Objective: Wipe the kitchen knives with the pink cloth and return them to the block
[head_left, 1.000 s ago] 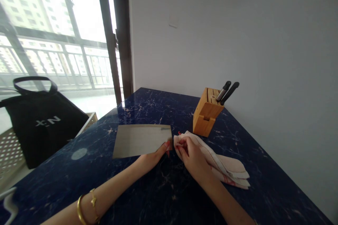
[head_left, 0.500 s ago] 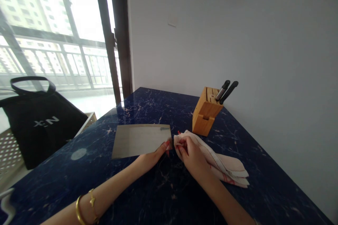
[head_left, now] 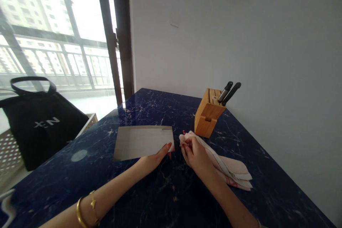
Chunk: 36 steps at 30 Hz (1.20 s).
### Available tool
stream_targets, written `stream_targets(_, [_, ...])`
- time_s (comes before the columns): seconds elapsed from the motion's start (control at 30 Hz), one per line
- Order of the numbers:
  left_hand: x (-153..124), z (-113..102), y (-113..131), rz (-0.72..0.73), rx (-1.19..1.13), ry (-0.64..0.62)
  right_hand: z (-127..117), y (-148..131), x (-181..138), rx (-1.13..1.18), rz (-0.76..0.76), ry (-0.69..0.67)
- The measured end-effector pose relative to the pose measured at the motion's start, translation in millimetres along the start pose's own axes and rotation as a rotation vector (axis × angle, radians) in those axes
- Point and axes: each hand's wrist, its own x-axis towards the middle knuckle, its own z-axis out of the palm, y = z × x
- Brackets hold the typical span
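Note:
A broad, rectangular metal cleaver (head_left: 143, 142) is held level above the dark table, its blade pointing left. My left hand (head_left: 157, 155) pinches the blade's right end, thumb on top and fingers underneath. A short dark part at that end, apparently the handle, shows between my hands. My right hand (head_left: 195, 151) is closed on a corner of a pale pink-and-white towel (head_left: 229, 167), just right of the handle. The rest of the towel trails to the right across the table. I cannot tell whether the cloth touches the handle.
A wooden knife block (head_left: 207, 114) with two dark-handled tools stands behind the towel, near the wall. The blue marbled table (head_left: 160, 103) carries a pale round spot at left. A black bag (head_left: 45, 124) rests on a perforated crate beside the window.
My right hand has moved slightly right with the towel corner, widening the space between my hands. My left hand and the cleaver stay almost still.

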Motion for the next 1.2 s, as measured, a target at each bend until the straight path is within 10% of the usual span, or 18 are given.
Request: stream_targets(1.2, [1.6,-1.5,1.3,0.069,0.022,0.010,-0.7,-6.2,-3.3,0.020,-0.027,-0.039])
